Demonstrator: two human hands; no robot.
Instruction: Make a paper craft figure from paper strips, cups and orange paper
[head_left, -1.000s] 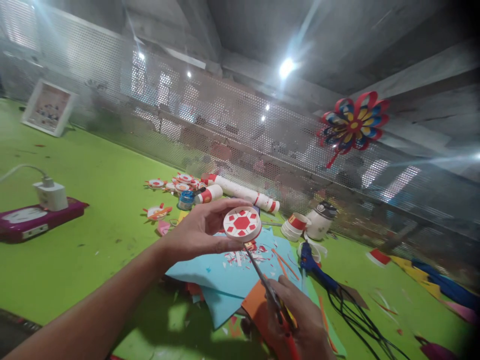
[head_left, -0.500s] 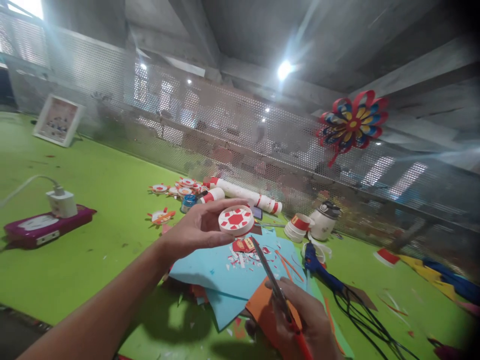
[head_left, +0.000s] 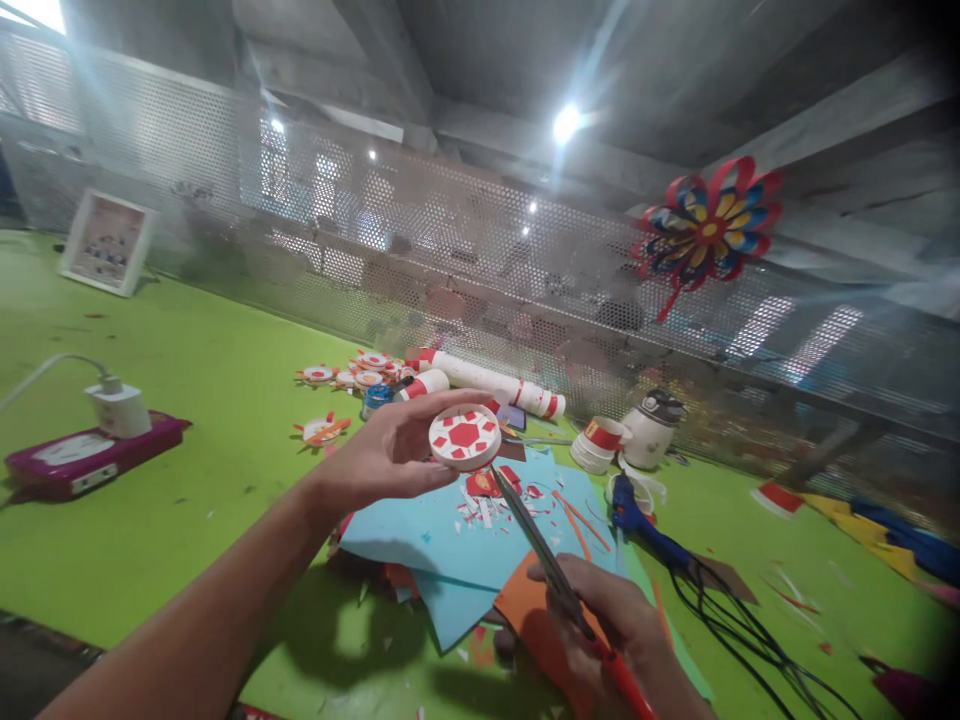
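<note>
My left hand grips a round white disc by its edge, between thumb and fingers. Red pieces cover the disc's face, a hexagon in the centre with smaller ones around it. My right hand is closed on red-handled scissors, whose blades look shut. The scissor tip points up at the disc's lower right edge; whether it touches I cannot tell. Below lie blue paper sheets strewn with red and white scraps. Orange paper lies beneath my right hand.
Behind the left hand are several small decorated discs, a blue jar and a long white tube. Rolls of tape, a white kettle-like container and a blue glue gun with black cable stand right. A purple power strip lies left.
The disc and my left hand have shifted slightly left and tilted a little. The scissors' tip has moved left and up, closer to the disc. Both hands keep their hold.
</note>
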